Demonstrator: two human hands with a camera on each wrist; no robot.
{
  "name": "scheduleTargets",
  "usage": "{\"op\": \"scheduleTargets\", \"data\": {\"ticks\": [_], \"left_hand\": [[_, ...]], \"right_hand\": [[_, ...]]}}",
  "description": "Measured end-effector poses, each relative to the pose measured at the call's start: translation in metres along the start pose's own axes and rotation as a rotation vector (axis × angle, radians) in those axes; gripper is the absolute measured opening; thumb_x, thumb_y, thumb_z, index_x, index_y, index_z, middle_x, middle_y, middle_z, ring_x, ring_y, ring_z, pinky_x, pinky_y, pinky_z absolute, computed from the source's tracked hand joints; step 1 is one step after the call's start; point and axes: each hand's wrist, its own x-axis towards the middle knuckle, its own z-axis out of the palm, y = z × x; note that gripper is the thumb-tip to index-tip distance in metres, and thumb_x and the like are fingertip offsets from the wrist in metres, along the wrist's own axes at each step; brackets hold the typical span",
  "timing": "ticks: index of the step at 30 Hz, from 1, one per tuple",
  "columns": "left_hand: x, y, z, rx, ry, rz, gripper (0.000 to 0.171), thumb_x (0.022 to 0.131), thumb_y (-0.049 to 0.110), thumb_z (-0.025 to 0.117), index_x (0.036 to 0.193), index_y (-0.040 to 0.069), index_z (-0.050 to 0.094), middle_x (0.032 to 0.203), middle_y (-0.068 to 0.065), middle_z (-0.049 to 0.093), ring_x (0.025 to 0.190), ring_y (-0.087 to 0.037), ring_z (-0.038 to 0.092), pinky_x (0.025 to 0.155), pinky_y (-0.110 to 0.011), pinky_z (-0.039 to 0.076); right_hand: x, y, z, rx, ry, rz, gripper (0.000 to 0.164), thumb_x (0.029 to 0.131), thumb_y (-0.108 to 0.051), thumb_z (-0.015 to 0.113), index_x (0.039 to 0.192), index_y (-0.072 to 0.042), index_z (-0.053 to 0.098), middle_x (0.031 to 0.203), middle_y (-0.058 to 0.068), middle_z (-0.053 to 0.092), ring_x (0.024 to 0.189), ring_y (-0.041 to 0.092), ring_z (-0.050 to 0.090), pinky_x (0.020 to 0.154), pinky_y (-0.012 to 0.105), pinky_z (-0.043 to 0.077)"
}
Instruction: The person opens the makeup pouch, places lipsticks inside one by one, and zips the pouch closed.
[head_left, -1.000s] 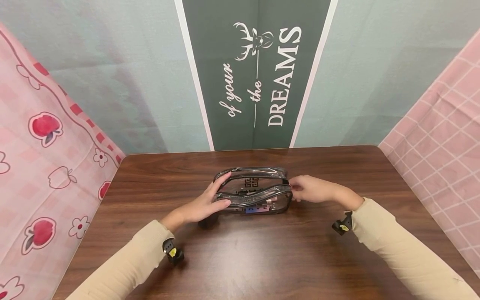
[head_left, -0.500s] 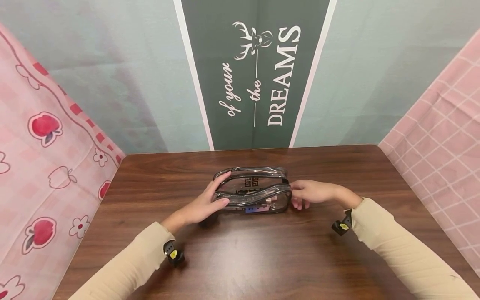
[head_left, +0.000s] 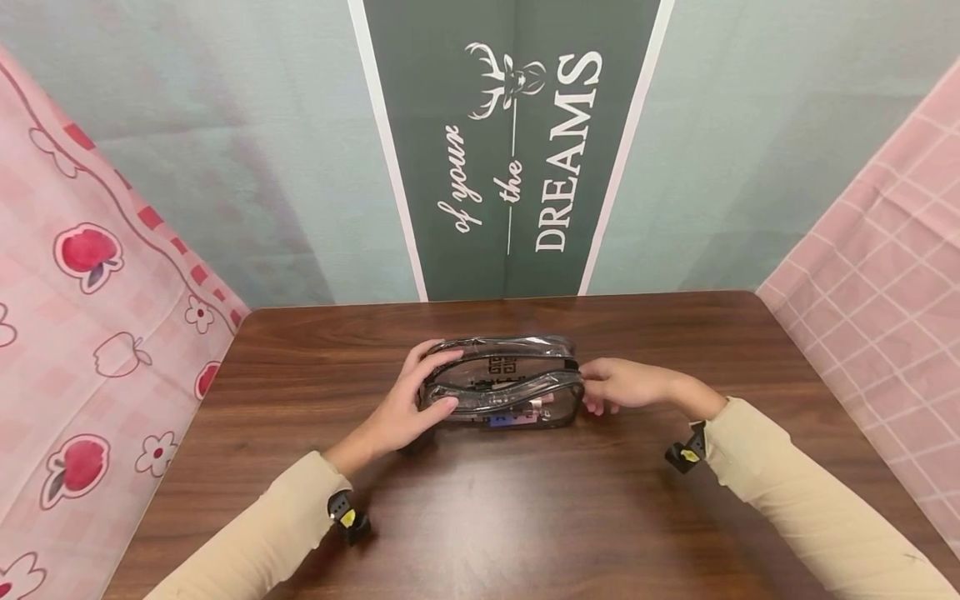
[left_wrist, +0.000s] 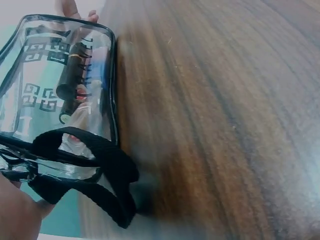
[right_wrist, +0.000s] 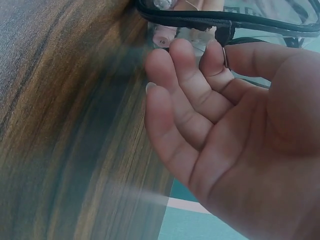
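Observation:
A clear cosmetic pouch (head_left: 557,407) with black piping and black printed motifs stands on the wooden table, its top gaping. My left hand (head_left: 397,408) grips the pouch's left end, fingers over the far rim and thumb on the near rim. At the right end, my right hand (head_left: 628,383) pinches the zipper pull (right_wrist: 225,57) between thumb and index finger, the other fingers loosely curled. Inside lie a black tube (left_wrist: 73,72), a blue-and-pink item (head_left: 513,418) and a pink-ended item (right_wrist: 164,39). A black strap loop (left_wrist: 117,167) hangs at the left end.
The brown wooden table (head_left: 480,517) ends at a back edge just behind the pouch. A green hanging cloth (head_left: 517,275) with white lettering covers the wall there. Pink patterned cloths (head_left: 90,400) flank both sides.
My left fingers have spread further round the pouch's left end. My right hand's lower fingers have loosened and come into view below the pouch's right end. The pouch has barely moved.

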Motion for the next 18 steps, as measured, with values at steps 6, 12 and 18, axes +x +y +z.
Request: {"op": "scheduleTargets", "data": {"ticks": [6,12,18], "left_hand": [[0.008,0.008,-0.001,-0.004,0.034,0.064,0.066,0.092,0.004,0.067,0.153,0.009,0.043,0.157,-0.013,0.03,0.144,-0.03,0.031,0.113,-0.059,0.027],[0.021,0.019,0.001,0.046,0.073,0.092,0.062,0.094,0.009,0.067,0.152,0.011,0.046,0.156,-0.01,0.037,0.144,-0.029,0.032,0.113,-0.059,0.027],[0.029,0.027,0.005,0.276,0.011,0.083,0.062,0.093,0.023,0.069,0.15,0.009,0.05,0.151,-0.009,0.047,0.143,-0.029,0.034,0.109,-0.063,0.028]], "right_hand": [[0.001,0.0,-0.001,-0.039,0.033,0.005,0.019,0.103,-0.01,0.049,0.094,-0.004,0.064,0.078,0.004,0.063,0.073,0.019,0.061,0.062,0.033,0.053],[-0.001,-0.001,-0.002,-0.06,0.056,-0.005,0.017,0.102,-0.008,0.05,0.093,-0.007,0.064,0.076,0.002,0.063,0.072,0.017,0.061,0.06,0.031,0.052],[-0.002,0.0,-0.004,-0.077,0.085,-0.061,0.017,0.099,-0.004,0.052,0.088,-0.008,0.064,0.073,0.0,0.063,0.07,0.017,0.061,0.062,0.029,0.05]]}}
